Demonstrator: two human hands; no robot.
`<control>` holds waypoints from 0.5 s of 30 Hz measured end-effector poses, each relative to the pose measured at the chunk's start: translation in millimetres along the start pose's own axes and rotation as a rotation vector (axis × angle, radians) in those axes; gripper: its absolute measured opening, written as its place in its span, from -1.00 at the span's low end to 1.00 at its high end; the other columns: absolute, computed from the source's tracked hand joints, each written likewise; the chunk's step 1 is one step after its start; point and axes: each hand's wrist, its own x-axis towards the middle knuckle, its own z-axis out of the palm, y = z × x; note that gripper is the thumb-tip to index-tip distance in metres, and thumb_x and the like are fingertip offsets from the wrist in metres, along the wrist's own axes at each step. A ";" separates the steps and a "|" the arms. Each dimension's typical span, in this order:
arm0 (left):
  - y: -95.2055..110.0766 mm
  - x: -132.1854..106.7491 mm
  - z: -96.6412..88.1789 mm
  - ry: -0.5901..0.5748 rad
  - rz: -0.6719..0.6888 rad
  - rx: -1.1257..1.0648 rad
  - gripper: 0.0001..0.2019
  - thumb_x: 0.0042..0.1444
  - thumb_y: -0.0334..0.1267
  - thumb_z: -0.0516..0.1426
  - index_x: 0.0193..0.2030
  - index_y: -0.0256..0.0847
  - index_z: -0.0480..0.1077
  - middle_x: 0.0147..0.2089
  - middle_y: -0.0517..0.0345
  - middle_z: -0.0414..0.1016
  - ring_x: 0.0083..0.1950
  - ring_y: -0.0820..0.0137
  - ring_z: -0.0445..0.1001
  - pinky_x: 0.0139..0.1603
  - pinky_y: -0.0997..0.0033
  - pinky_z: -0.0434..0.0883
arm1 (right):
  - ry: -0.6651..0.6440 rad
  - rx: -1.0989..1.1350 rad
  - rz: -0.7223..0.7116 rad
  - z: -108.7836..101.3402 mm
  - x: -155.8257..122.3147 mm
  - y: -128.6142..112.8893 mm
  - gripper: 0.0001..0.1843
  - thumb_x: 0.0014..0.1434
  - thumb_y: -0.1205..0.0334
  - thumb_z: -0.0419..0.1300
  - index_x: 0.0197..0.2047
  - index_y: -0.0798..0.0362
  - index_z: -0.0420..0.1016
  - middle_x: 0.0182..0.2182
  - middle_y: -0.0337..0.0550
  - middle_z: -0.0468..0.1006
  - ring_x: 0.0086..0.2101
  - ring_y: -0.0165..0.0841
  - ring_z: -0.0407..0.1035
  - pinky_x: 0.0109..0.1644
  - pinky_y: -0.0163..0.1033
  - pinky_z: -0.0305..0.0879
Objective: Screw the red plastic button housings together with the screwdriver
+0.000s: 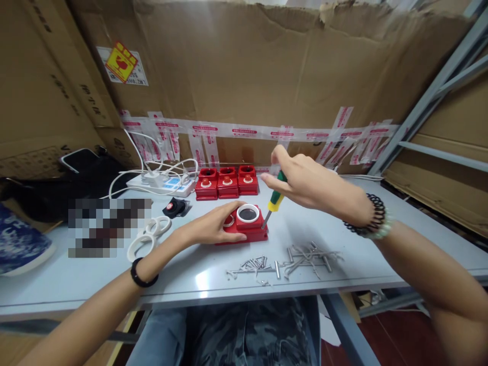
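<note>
My left hand is closed around the left side of a red housing, pressing it to the tabletop. On top of the housing sits a white ring around a dark round centre, and a small red dome is partly covered by my fingers. My right hand holds a screwdriver with a green and yellow handle, slanted downward. Its tip meets the housing's right edge, at a corner. Whether a screw sits under the tip is too small to tell.
Three similar red units stand behind. Small screws and metal rods with strings lie near the front edge. Leftward are white rings, a black part and a power strip with cables. Cardboard walls the back.
</note>
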 end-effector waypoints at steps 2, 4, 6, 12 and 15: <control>0.1 -0.2 -0.1 0.002 -0.012 0.005 -0.33 0.04 0.05 0.21 0.23 -0.14 0.13 0.20 -0.06 0.32 0.14 0.11 0.36 0.10 0.20 0.33 | 0.074 -0.098 0.089 6.0 2.7 0.1 -0.70 0.21 -0.02 0.07 -0.26 0.08 0.27 -0.56 -0.19 0.30 -0.52 -0.33 0.22 -0.46 -0.24 0.03; -0.6 -0.4 0.0 0.002 -0.018 0.008 -0.32 0.03 0.06 0.21 0.24 -0.14 0.12 0.19 -0.07 0.32 0.13 0.11 0.36 0.10 0.19 0.33 | 0.064 -0.079 0.064 5.8 4.7 0.2 -0.74 0.19 0.02 0.12 -0.27 0.06 0.27 -0.56 -0.20 0.30 -0.52 -0.33 0.21 -0.45 -0.24 0.04; -1.8 -0.7 0.3 0.000 -0.016 0.004 -0.30 0.03 0.06 0.21 0.25 -0.13 0.11 0.20 -0.07 0.31 0.14 0.10 0.35 0.11 0.18 0.32 | -0.006 0.035 -0.039 -1.3 4.3 0.3 -0.79 0.17 0.13 0.14 -0.19 0.04 0.26 -0.49 -0.21 0.37 -0.48 -0.34 0.24 -0.41 -0.23 0.09; -4.8 -1.3 0.9 0.006 -0.024 0.010 -0.26 0.02 0.06 0.21 0.28 -0.11 0.07 0.24 -0.07 0.27 0.19 0.09 0.31 0.18 0.13 0.27 | -0.205 0.280 -0.277 -16.7 -4.1 -0.2 -0.80 0.15 0.33 0.10 -0.12 0.01 0.25 -0.18 -0.13 0.46 -0.27 -0.33 0.32 -0.22 -0.22 0.21; -4.4 -1.4 0.5 -0.001 -0.024 0.016 -0.28 0.02 0.07 0.21 0.28 -0.10 0.08 0.24 -0.06 0.28 0.19 0.08 0.32 0.17 0.15 0.28 | -0.088 0.182 -0.158 -5.0 -4.5 -1.1 -0.82 0.19 0.19 0.10 -0.15 0.06 0.25 -0.29 -0.12 0.45 -0.33 -0.31 0.31 -0.26 -0.19 0.19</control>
